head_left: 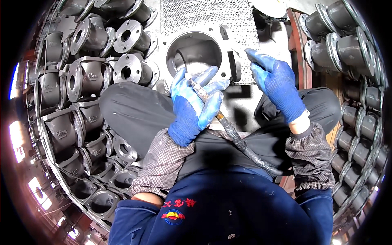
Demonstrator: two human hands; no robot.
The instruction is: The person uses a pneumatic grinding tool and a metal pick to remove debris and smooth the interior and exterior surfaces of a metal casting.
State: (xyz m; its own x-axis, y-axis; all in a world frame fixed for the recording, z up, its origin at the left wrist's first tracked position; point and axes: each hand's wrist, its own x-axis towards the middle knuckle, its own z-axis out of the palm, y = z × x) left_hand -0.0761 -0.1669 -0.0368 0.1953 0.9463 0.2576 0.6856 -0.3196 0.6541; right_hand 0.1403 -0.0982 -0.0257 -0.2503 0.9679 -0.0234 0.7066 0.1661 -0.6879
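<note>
My left hand [190, 102], in a blue coated glove, has its thumb across a slim pencil-shaped tool [199, 89] fed by a hose; the other fingers are partly spread around it. From the tool the dark, ribbed hose [237, 139] runs down over my lap to the right. Just ahead of this hand is a grey flanged metal casting [166, 54], its wide round opening turned toward me. The tool's tip is near the opening's lower edge; I cannot tell whether it touches. To the right of the casting, my gloved right hand [275, 77] is open, with nothing in it.
Under the casting lies a textured, perforated-looking mat [208, 16] on a pale surface. Stacked flanged castings [90, 75] wall in the left side, and more castings [343, 49] stand on the right beside a rusty red metal post [300, 53].
</note>
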